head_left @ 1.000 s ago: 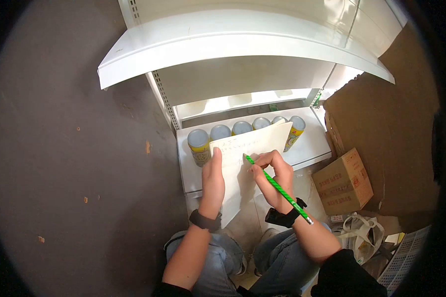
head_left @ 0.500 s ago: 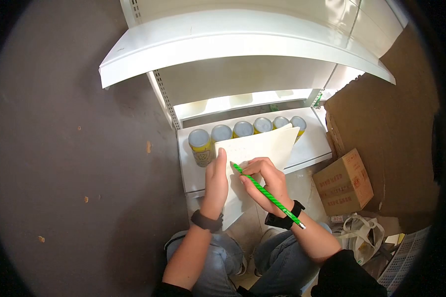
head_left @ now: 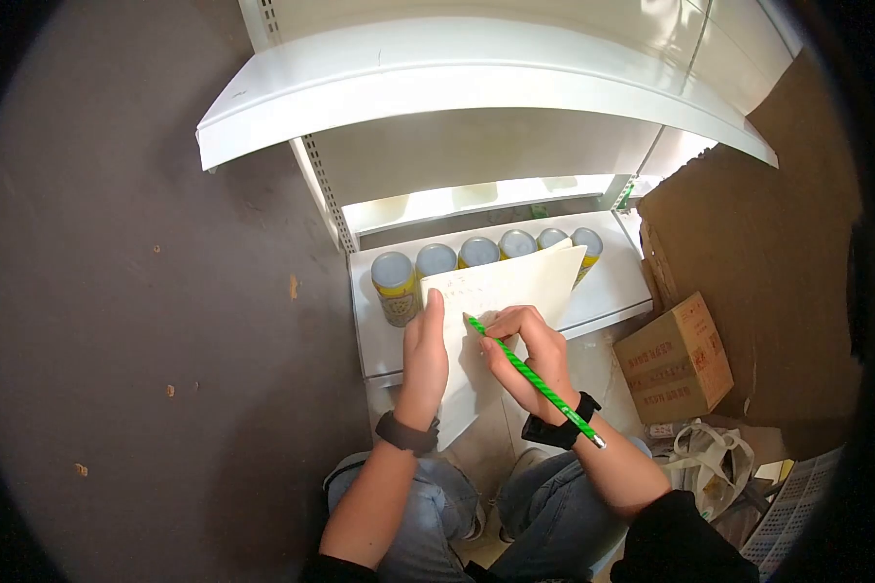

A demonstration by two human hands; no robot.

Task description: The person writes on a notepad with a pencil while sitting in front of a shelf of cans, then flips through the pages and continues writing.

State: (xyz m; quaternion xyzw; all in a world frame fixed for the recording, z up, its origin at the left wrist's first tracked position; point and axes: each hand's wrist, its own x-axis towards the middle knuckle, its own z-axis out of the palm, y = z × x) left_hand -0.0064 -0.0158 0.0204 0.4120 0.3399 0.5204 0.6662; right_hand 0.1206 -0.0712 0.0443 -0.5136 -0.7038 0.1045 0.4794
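Note:
A notebook (head_left: 525, 282) with pale pages tilts up in front of me, small faint marks near its top. My left hand (head_left: 425, 355) grips its left edge, the thumb lying on the page and the other fingers hidden behind. In my right hand (head_left: 533, 355) is a green striped pencil (head_left: 540, 387), pinched near its point, which meets the page just right of my left thumb. Behind the notebook, several yellow cans (head_left: 395, 289) with grey lids stand in a row on the low white shelf (head_left: 608, 284); the notebook covers the lower parts of most.
An upper white shelf (head_left: 476, 83) juts out above the cans. To the right are a large cardboard sheet (head_left: 758, 253), a small carton (head_left: 676, 358), a white bag (head_left: 710, 462) and a grey perforated basket (head_left: 797, 510). Dark floor (head_left: 165, 291) spreads on the left.
My right hand and the pencil have shifted slightly right along the page. The left hand and the notebook have stayed almost where they were.

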